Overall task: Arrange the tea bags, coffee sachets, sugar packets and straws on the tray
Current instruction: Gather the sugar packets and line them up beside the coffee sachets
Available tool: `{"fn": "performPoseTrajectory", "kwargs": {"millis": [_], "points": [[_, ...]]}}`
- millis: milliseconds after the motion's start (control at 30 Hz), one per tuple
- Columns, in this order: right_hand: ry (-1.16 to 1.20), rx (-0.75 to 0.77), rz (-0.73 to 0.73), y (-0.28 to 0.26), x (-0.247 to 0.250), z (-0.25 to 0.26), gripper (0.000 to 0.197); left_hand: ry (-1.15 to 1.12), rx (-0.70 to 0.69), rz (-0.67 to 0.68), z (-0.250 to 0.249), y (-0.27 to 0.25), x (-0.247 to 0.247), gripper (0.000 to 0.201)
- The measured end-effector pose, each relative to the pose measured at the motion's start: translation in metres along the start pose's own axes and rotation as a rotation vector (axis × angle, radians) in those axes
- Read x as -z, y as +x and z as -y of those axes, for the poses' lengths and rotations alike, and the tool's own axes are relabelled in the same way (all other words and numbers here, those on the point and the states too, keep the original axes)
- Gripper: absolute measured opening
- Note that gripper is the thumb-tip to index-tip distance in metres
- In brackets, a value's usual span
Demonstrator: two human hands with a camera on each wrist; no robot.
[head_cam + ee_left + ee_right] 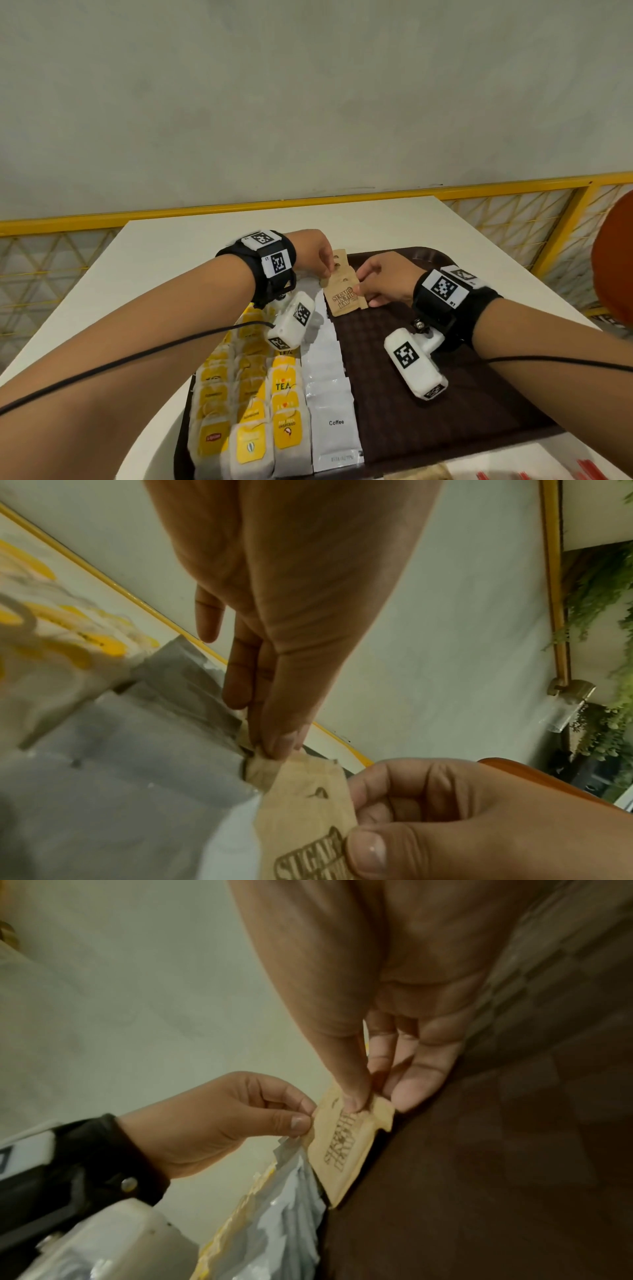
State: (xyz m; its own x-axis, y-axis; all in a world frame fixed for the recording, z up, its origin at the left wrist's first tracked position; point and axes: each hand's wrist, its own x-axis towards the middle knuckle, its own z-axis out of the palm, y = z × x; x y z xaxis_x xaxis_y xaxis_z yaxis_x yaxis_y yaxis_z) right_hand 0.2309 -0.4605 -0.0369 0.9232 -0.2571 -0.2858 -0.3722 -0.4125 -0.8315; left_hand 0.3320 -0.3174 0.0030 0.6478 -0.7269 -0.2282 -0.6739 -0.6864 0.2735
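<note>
**Sugar packets being laid beside the coffee row**

While both hands work at the far end of the tray, the layout reads from largest to smallest as follows. A white table (191, 240) carries a dark brown tray (445, 411) with a raised rim. Its left part is filled: rows of yellow-tagged tea bags (246, 411) at the far left, then one overlapping row of white coffee sachets (334, 404) running near to far. The right part of the tray floor is bare and patterned, which leaves open room for further rows. Red items, probably the straws (507, 475), show off the tray at the near edge.

The sugar packets (342, 294), brown paper and fanned in a small overlapping group, lie on the tray just right of the far end of the coffee row. The left hand (317, 253) pinches the left edge of a packet between thumb and fingertips, the other fingers loosely extended. The right hand (380, 279) pinches the right edge, thumb pressed on the printed face.

Handling, as judged: the packets are light, thin and limp, with loose contents that shift, so they bend and slide easily. Holding them at the flat sealed edges suits them best. The tray rim at the far side and the coffee row at the left bound the working space; a careless nudge could disturb the coffee sachets.
</note>
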Motion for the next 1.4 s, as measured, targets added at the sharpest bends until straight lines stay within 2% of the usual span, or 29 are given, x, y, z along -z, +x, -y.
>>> {"fn": "performPoseTrajectory", "kwargs": {"millis": [433, 600, 767, 1233, 1400], "points": [[-0.006, 0.019, 0.008, -0.003, 0.008, 0.003, 0.015, 0.077, 0.01, -0.032, -0.003, 0.002, -0.004, 0.016], [-0.01, 0.002, 0.031, -0.004, 0.007, 0.004, 0.014, 0.107, 0.089, -0.133, -0.003, 0.002, 0.0, 0.01], [-0.015, 0.002, 0.03, -0.005, 0.007, 0.002, 0.013, 0.112, 0.111, 0.037, -0.005, -0.002, 0.002, 0.022], [0.047, -0.011, 0.034, -0.008, 0.006, 0.001, 0.018, 0.235, 0.056, 0.039, -0.02, 0.002, -0.002, 0.02], [0.062, -0.013, 0.056, -0.008, 0.006, 0.003, 0.021, 0.307, 0.035, 0.082, -0.022, 0.002, 0.002, 0.022]]}}
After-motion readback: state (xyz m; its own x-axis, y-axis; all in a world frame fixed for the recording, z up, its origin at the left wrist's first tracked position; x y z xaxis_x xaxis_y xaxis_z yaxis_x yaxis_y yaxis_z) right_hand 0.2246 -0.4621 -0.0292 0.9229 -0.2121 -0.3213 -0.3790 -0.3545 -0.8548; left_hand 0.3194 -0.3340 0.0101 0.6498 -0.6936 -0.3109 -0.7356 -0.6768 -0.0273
